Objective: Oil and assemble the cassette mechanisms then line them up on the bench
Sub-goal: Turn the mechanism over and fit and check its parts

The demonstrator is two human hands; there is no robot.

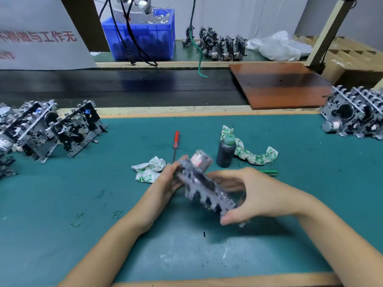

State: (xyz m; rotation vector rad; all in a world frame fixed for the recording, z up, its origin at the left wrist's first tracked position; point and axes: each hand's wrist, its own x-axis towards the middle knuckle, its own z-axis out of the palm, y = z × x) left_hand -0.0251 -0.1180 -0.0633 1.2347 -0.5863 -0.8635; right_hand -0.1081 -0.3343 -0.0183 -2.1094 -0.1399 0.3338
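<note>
cassette mechanism (204, 184): one unit, motion-blurred, held tilted above the green surface (83, 204) between both hands, its motor end with a red patch pointing away from the person.
left hand (165, 183): fingers (182, 159) curled round the far left end of the mechanism, gripping it.
right hand (257, 193): fingers (226, 179) arched over the near right end, thumb under its lower corner, holding it.
oil bottle (226, 151): dark body, green nozzle, upright just beyond the right fingers.
patterned rag (255, 151): white and green, twisted, lying behind and to the right of the bottle.
second rag (149, 168): crumpled, just beside the left fingers on their left.
screwdriver (176, 142): red handle, lying flat beyond the left fingers.
green strip (268, 172): small, dark-edged, just beyond the right hand; what it is cannot be told.
finished mechanisms, left group (51, 129): standing on edge in a row, well apart to the left of the left hand.
mechanisms, right group (356, 117): stacked on edge, well apart to the right.
brown board (279, 83): flat, beyond the surface on the right.
blue bin (145, 36): far back, cables hanging in front.
</note>
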